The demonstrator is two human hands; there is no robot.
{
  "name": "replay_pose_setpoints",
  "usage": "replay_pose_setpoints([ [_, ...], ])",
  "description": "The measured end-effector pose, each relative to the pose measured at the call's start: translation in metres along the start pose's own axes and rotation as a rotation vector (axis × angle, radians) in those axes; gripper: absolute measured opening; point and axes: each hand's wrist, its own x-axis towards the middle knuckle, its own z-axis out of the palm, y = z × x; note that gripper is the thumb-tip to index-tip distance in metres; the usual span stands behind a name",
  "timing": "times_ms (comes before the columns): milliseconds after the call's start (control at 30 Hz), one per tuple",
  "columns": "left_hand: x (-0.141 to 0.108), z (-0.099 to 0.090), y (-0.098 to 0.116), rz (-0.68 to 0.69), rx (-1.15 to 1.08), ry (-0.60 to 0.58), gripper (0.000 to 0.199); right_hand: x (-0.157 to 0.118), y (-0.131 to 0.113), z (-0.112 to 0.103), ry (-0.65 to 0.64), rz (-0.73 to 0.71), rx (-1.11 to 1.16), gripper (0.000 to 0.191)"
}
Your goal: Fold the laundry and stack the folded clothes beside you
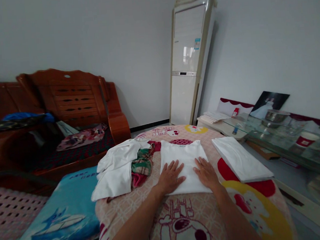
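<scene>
A white shirt (184, 157), folded into a near rectangle with its neckline at the far end, lies in the middle of the cloth-covered table (209, 209). My left hand (171, 177) rests flat on its left side, fingers spread. On its right side lies my right hand (206, 172), also flat with the fingers apart. Another folded white garment (240, 157) lies to the right, apart from my right hand. Left of the shirt is a loose white garment (115, 165), beside crumpled green plaid and red fabric (141, 162).
A blue cushion (64, 214) and a pink woven chair (11, 219) stand at the left. Behind them is a wooden sofa (74, 97) with clothes on it. A tall air conditioner (185, 61) fills the back corner. A glass shelf (282, 143) with a paper cup (306, 140) borders the right.
</scene>
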Motion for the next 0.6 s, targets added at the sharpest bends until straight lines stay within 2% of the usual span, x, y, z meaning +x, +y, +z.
replay_pose_setpoints([
  [267, -0.0023, 0.0048, -0.0014, -0.005, -0.018, 0.039, 0.059, 0.0013, 0.0022, -0.0005, 0.031, -0.018, -0.038, 0.049],
  [400, -0.0025, 0.0063, -0.0009, -0.007, -0.018, 0.055, 0.058, 0.0012, 0.0008, 0.0015, 0.055, -0.009, 0.038, 0.048],
  [467, -0.0025, 0.0070, -0.0005, -0.007, -0.008, 0.070, 0.058, 0.0024, -0.0003, 0.0018, 0.084, 0.015, 0.144, 0.046],
  [600, -0.0024, 0.0058, 0.0012, -0.014, 0.015, 0.091, 0.056, 0.0053, 0.0095, -0.0063, 0.229, 0.185, 0.664, 0.044],
])
